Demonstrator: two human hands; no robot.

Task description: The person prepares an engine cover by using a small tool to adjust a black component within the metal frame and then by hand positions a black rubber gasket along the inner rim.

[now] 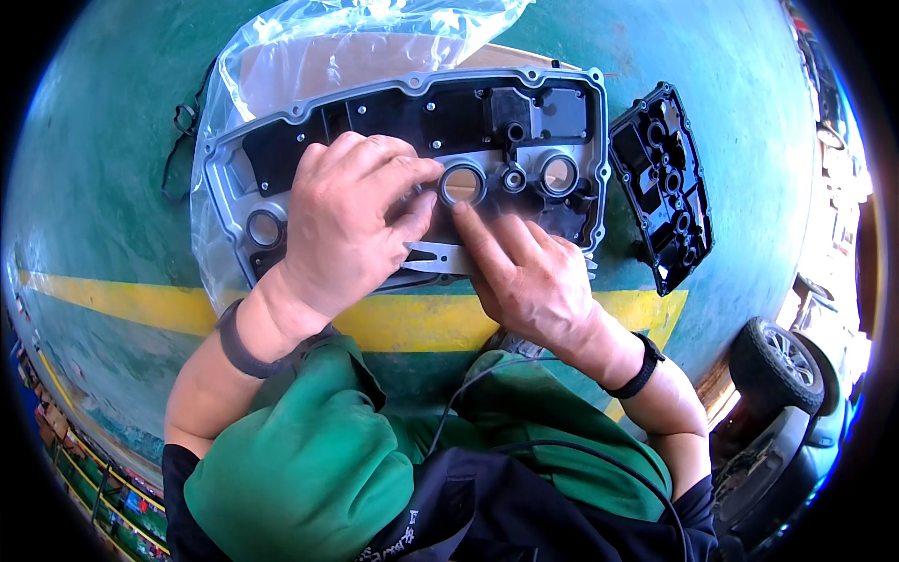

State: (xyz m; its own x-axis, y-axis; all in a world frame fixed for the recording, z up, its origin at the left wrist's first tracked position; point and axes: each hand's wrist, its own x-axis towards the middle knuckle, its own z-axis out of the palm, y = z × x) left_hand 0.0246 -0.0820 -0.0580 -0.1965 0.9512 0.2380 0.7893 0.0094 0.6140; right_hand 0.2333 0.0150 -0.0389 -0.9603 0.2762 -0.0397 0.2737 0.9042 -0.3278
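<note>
Your left hand [348, 220] lay spread flat on the valve cover [412, 159], gripping nothing; your right hand [524, 276] pressed an extended fingertip beside its round seal [462, 184]; a smaller black cover [661, 183] sat just right.

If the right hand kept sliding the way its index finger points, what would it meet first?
The right hand points up-left; its index fingertip already sits at the rim of the round ring opening in the grey engine cover. That ring comes first, probably.

Both hands, left hand [351, 220] and right hand [529, 276], press on a grey valve cover [412, 103] lying on the green floor [103, 169]; black baffle plate [663, 183] just beside it.
</note>
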